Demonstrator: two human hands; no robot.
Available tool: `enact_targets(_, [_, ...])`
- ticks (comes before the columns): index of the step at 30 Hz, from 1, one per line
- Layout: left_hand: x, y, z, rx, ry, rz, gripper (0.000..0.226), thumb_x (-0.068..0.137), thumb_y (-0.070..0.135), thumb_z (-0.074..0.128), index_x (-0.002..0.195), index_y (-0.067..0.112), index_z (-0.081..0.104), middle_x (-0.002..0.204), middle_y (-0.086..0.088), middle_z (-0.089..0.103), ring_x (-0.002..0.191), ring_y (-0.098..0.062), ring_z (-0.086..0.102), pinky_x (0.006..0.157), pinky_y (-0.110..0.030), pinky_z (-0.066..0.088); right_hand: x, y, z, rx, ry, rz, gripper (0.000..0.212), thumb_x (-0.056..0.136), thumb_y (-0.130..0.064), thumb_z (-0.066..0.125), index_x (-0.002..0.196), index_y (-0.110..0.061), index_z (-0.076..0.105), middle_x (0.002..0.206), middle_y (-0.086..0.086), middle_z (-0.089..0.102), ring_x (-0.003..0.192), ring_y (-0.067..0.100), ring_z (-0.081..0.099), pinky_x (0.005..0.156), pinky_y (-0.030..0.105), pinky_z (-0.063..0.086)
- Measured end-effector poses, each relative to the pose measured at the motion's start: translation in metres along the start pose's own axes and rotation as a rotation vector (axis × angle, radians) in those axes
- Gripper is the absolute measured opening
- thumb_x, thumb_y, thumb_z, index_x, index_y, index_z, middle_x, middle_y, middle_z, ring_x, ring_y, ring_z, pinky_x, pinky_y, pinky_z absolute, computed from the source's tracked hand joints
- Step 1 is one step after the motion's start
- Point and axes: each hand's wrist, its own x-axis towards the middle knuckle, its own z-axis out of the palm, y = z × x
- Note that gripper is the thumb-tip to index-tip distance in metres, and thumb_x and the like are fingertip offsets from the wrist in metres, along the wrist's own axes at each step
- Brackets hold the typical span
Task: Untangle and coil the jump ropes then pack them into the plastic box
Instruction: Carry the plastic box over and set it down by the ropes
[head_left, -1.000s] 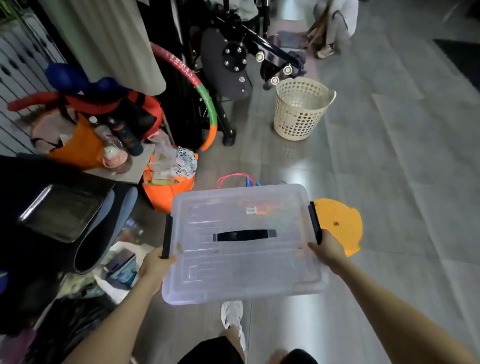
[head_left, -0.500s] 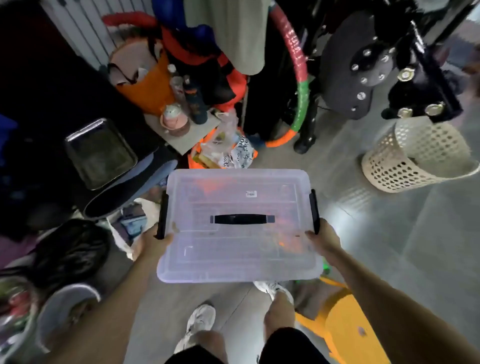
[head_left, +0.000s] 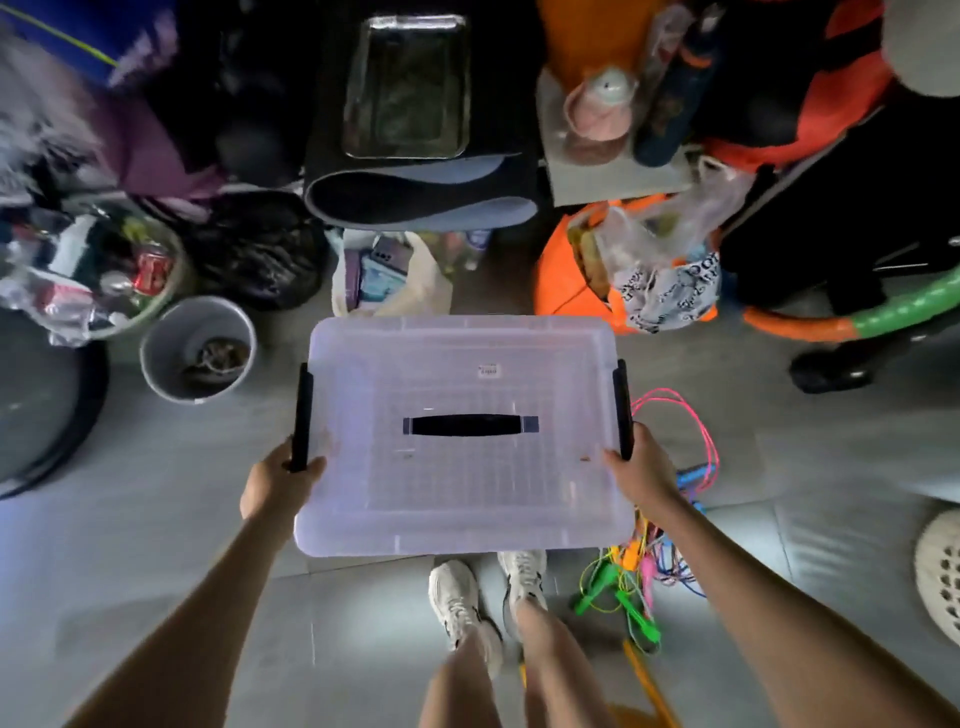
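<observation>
Clear plastic box (head_left: 467, 483), rectangular, lid on, with a black strap handle (head_left: 470, 425) at the lid's centre and a black clip on each short side. It is held level in the air above the grey tiled floor (head_left: 156, 571), out in front of the person's knees. Left hand (head_left: 278, 480) is closed round the near left rim at the foot of the left clip (head_left: 301, 410); the fingers beneath are hidden. Right hand (head_left: 641, 467) clasps the near right rim likewise, below the right clip (head_left: 622, 405). Jump ropes (head_left: 644, 566) lie in a tangled heap on the floor, pink, green, yellow, blue and orange, just right of the white sneakers (head_left: 457, 597). A pink loop runs out past the right hand. Grey round bucket (head_left: 171, 358) stands left of the box. Orange fabric bag (head_left: 561, 286) sits beyond its far right corner.
</observation>
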Motion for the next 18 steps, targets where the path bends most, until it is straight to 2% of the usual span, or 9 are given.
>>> enact_targets(3, [0.017, -0.057, 0.024, -0.035, 0.03, -0.07, 0.036, 0.085, 0.024, 0.066, 0.12, 0.017, 0.061, 0.087, -0.009, 0.065, 0.073, -0.028, 0.056, 0.062, -0.032, 0.041, 0.023, -0.001, 0.045, -0.053, -0.047, -0.058, 0.04, 0.083, -0.016, 0.064, 0.118, -0.002, 0.051, 0.115, 0.022, 0.062, 0.104, 0.038, 0.059, 0.085, 0.042, 0.046])
enact_targets(7, [0.047, -0.13, 0.072, -0.096, 0.078, -0.153, 0.037, 0.085, 0.025, 0.066, 0.121, 0.019, 0.061, 0.088, -0.009, 0.065, 0.075, -0.029, 0.056, 0.065, -0.033, 0.041, 0.056, 0.009, 0.112, -0.146, -0.114, -0.114, 0.038, 0.084, -0.02, 0.062, 0.117, -0.004, 0.05, 0.111, 0.019, 0.063, 0.1, 0.038, 0.06, 0.079, 0.039, 0.045])
enact_targets(11, [0.079, -0.194, 0.125, -0.141, 0.109, -0.219, 0.033, 0.085, 0.026, 0.066, 0.117, 0.02, 0.063, 0.087, -0.008, 0.063, 0.076, -0.029, 0.055, 0.066, -0.032, 0.039, 0.097, 0.041, 0.187, -0.148, -0.18, -0.161, 0.047, 0.084, -0.024, 0.061, 0.125, -0.008, 0.045, 0.122, 0.016, 0.06, 0.106, 0.034, 0.059, 0.089, 0.045, 0.047])
enact_targets(15, [0.102, -0.246, 0.174, -0.172, 0.158, -0.238, 0.03, 0.086, 0.025, 0.064, 0.115, 0.02, 0.062, 0.091, -0.007, 0.064, 0.076, -0.029, 0.054, 0.066, -0.031, 0.037, 0.118, 0.054, 0.242, -0.08, -0.211, -0.191, 0.041, 0.088, -0.008, 0.058, 0.127, -0.003, 0.045, 0.124, 0.014, 0.056, 0.112, 0.03, 0.055, 0.093, 0.039, 0.044])
enact_targets(18, [0.106, -0.272, 0.204, -0.205, 0.216, -0.244, 0.022, 0.087, 0.023, 0.062, 0.109, 0.022, 0.062, 0.092, -0.006, 0.066, 0.075, -0.029, 0.053, 0.064, -0.031, 0.035, 0.128, 0.065, 0.27, -0.09, -0.218, -0.21, 0.051, 0.091, -0.009, 0.054, 0.138, -0.001, 0.035, 0.138, 0.015, 0.046, 0.125, 0.03, 0.045, 0.104, 0.04, 0.037])
